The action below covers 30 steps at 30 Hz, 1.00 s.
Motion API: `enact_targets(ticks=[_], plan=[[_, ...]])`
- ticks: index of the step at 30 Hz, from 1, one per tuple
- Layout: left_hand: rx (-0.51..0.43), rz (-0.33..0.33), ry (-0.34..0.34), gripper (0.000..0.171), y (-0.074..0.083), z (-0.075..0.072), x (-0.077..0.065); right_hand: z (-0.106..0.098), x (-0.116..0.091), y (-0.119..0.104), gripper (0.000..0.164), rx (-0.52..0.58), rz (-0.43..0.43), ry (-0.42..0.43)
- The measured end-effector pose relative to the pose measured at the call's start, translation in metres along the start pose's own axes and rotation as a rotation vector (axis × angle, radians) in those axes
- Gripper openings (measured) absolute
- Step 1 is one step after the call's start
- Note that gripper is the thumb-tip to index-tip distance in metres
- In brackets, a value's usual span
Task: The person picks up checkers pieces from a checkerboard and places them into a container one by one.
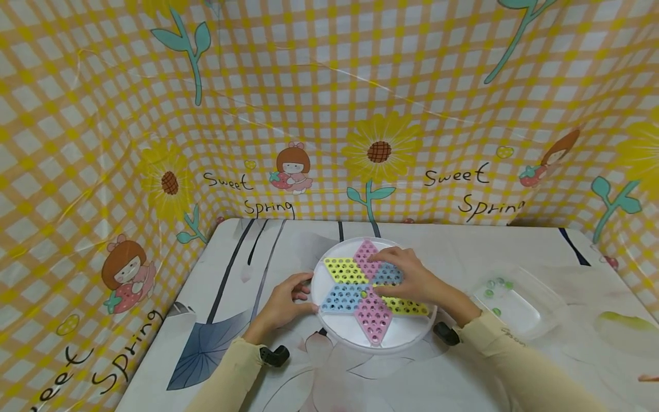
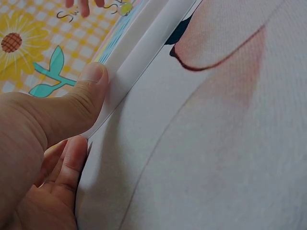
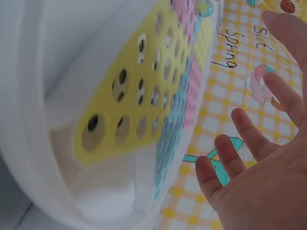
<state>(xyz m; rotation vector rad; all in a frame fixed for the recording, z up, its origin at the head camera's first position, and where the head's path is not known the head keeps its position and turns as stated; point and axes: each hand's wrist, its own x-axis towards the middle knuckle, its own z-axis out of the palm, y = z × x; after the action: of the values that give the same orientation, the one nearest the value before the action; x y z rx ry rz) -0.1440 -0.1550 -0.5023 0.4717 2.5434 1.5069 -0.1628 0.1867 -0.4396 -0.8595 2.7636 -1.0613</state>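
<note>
A round white Chinese checkers board (image 1: 329,330) lies on the table, with a star of pink, yellow and blue holed sections. One green-yellow marble (image 1: 363,294) sits near the star's middle; the right wrist view also shows this marble (image 3: 204,8). At the board's left edge my left hand (image 1: 285,300) holds the rim, thumb against its side and fingers lower down, as the left wrist view shows. My right hand (image 1: 412,277) hovers over the right part of the star. Its fingers (image 3: 247,129) are spread and loosely bent, with nothing between them.
To the right stands a clear plastic tray (image 1: 548,297) with several green and clear marbles (image 1: 496,284) inside. A patterned cloth covers the table (image 1: 288,246). Checked curtain material (image 1: 329,109) hangs behind and along the left side.
</note>
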Motion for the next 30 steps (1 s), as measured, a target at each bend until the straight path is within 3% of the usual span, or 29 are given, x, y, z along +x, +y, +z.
enact_targets(ticks=[9,20,30], plan=[[0.013,0.003,0.007,0.076,-0.004,0.002,0.0,0.015,0.009,0.0,0.054,-0.032,0.101,-0.12],[0.023,0.004,0.007,0.076,-0.005,0.001,0.001,0.023,0.016,0.001,0.027,-0.006,0.088,-0.171],[0.025,-0.01,0.017,0.076,0.0,0.002,0.0,0.024,0.017,0.001,0.018,-0.038,0.1,-0.179]])
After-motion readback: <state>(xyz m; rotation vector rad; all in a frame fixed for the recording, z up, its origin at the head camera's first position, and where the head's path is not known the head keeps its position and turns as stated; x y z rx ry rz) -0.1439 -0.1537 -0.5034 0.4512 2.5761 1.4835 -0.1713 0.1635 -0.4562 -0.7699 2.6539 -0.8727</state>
